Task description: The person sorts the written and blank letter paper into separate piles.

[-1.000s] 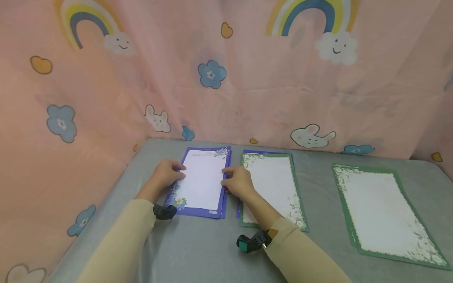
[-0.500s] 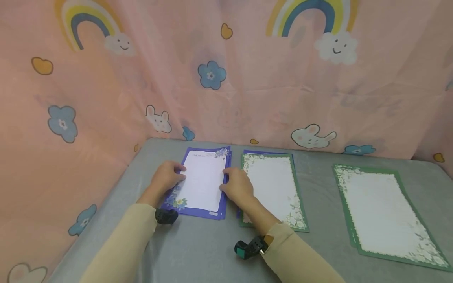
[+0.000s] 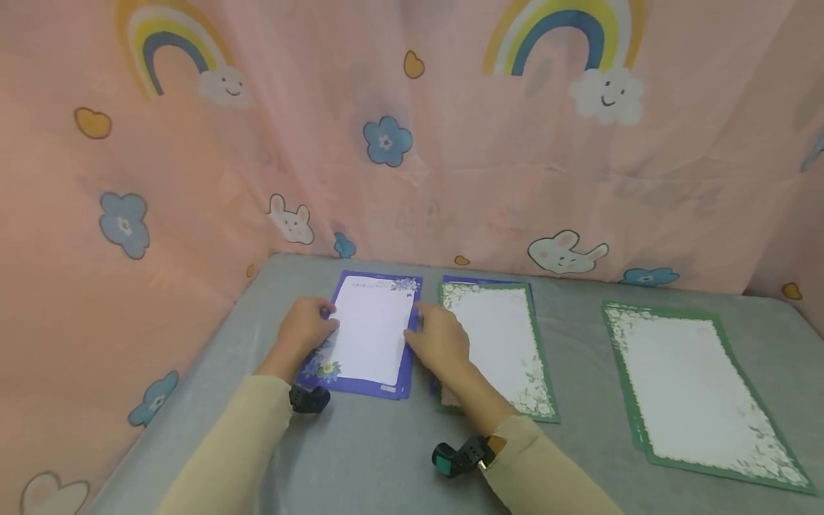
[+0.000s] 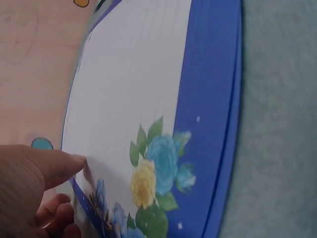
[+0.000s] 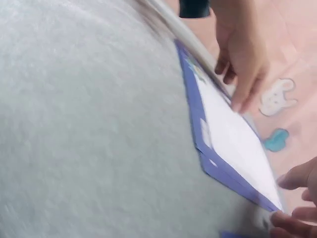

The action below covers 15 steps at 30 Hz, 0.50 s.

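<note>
Two or more blue-purple sheets of paper with a flower border lie stacked, the top purple-bordered sheet [image 3: 373, 332] having a white writing area. My left hand [image 3: 304, 330] holds its left edge. In the left wrist view the thumb [image 4: 72, 166] lies on the white area near the printed flowers, the other fingers curled at the edge. My right hand [image 3: 443, 343] pinches the right edge, thumb over the paper. In the right wrist view its fingertips [image 5: 280, 218] are at the sheet's edge. A lower sheet shows as a thin strip along the border.
Right of the stack, partly under my right forearm, a green-bordered sheet [image 3: 498, 336] covers another purple sheet [image 3: 479, 279]. More green-bordered sheets [image 3: 702, 393] lie at the far right of the grey-covered table [image 3: 367, 458]. A pink printed curtain [image 3: 450, 179] hangs behind.
The top sheet's upper right corner now lies more evenly over the sheet below. My right hand has shifted slightly right, its thumb and index finger further apart. My left hand stays at the left edge.
</note>
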Tool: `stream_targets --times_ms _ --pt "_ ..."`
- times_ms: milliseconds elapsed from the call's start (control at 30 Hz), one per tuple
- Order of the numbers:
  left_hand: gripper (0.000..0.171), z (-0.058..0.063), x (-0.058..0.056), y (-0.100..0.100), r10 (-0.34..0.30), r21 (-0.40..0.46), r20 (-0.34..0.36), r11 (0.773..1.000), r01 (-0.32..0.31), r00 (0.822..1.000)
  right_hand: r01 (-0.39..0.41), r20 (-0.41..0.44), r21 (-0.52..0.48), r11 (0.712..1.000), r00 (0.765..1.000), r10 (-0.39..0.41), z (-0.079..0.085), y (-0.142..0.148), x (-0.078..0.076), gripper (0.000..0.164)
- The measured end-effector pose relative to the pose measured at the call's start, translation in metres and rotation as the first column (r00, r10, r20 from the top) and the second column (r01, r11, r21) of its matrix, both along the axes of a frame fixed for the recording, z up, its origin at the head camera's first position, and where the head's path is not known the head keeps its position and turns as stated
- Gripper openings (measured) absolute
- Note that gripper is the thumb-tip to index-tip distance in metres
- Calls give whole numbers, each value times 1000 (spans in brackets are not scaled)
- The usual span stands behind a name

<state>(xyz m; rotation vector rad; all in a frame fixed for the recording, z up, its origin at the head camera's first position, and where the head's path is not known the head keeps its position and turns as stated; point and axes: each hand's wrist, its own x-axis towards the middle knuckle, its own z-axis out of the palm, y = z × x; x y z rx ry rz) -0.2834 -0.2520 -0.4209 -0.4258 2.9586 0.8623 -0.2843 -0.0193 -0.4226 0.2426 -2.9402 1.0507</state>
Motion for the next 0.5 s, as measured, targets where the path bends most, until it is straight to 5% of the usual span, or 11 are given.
stream_targets --times_ms 167,300,500 --pt "34 8 1 12 -48 -81 -47 996 44 998 -24 -33 -143 989 999 19 9 25 -2 47" --pt "33 15 -8 31 -109 -31 -89 994 107 990 -32 -36 -254 967 999 24 17 50 0 45" --pt "31 25 -23 67 -203 71 -184 973 219 962 -30 -47 -283 959 999 17 28 84 4 43"
